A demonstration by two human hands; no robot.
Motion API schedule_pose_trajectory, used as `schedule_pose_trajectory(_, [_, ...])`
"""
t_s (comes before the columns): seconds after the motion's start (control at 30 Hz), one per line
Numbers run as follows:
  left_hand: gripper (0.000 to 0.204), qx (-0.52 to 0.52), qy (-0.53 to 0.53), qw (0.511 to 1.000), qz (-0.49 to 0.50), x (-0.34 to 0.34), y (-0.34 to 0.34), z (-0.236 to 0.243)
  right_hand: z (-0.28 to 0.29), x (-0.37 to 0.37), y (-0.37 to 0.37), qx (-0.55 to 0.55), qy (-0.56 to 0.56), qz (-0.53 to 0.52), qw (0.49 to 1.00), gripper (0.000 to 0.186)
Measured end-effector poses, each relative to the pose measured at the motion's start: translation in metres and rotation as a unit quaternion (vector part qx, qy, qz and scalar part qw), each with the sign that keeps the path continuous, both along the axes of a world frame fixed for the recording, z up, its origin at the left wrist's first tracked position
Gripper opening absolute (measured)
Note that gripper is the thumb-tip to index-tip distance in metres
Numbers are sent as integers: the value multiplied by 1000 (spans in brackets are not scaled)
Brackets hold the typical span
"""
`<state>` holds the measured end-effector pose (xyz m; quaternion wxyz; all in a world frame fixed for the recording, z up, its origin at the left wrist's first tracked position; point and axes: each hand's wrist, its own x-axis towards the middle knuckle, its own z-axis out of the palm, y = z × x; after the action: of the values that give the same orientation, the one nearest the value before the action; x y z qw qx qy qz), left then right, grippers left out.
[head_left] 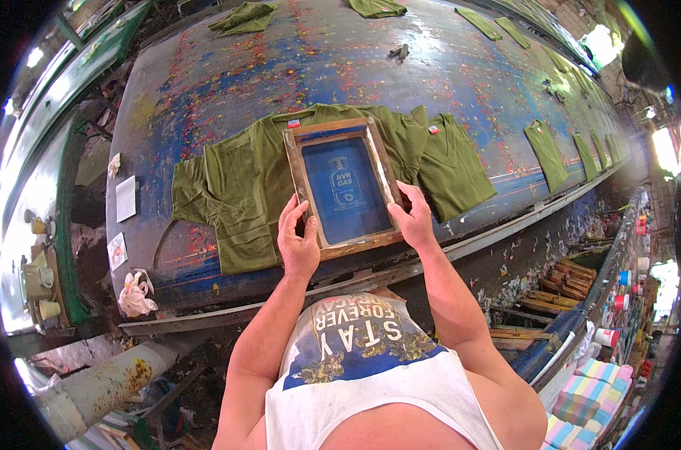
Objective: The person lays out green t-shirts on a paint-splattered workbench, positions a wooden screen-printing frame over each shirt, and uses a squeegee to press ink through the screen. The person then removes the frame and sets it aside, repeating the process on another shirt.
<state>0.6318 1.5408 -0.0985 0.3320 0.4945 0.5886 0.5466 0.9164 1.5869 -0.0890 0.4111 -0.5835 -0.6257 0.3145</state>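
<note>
Between my two hands is a wooden-framed printing screen (344, 187) with blue mesh and a pale bottle-shaped design. My left hand (298, 234) grips the left side of its frame near the lower corner. On the opposite side, my right hand (413, 215) has its fingers round the frame edge. Beneath or just under the screen lies an olive-green T-shirt (244, 172), spread out with its collar away from me; whether the frame touches the cloth I cannot tell. A second green T-shirt (453, 165), folded, lies against its right sleeve.
The long table (228, 75) is speckled with paint. More folded green shirts (547, 155) lie along its right and far sides. At the left edge are a paper sheet (126, 197) and a crumpled cloth (136, 292). Wooden frames (558, 289) are stacked below right, near paint containers (607, 337).
</note>
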Motion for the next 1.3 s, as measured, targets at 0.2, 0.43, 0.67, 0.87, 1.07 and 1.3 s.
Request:
schedule_pose_trajectory(0.2, [34,-9,-10,1000,1,1,0,0,2,-1,1,22,-5,2,1000,54])
schedule_pose_trajectory(0.43, [34,2,3,1000,2,0,0,-1,6,-2,-1,30,-13,1,999,55])
schedule_pose_trajectory(0.67, [36,9,0,1000,1,1,0,-2,2,-2,0,27,-2,-1,1000,55])
schedule_pose_trajectory(0.87, [36,19,1,1000,2,2,2,-5,0,1,0,3,12,0,1000,56])
schedule_pose_trajectory(1.07, [35,11,6,1000,7,2,1,-4,-2,1,1,0,21,-1,1000,56])
schedule_pose_trajectory(1.3, [34,7,4,1000,2,2,0,2,-3,1,1,-8,42,-2,999,56])
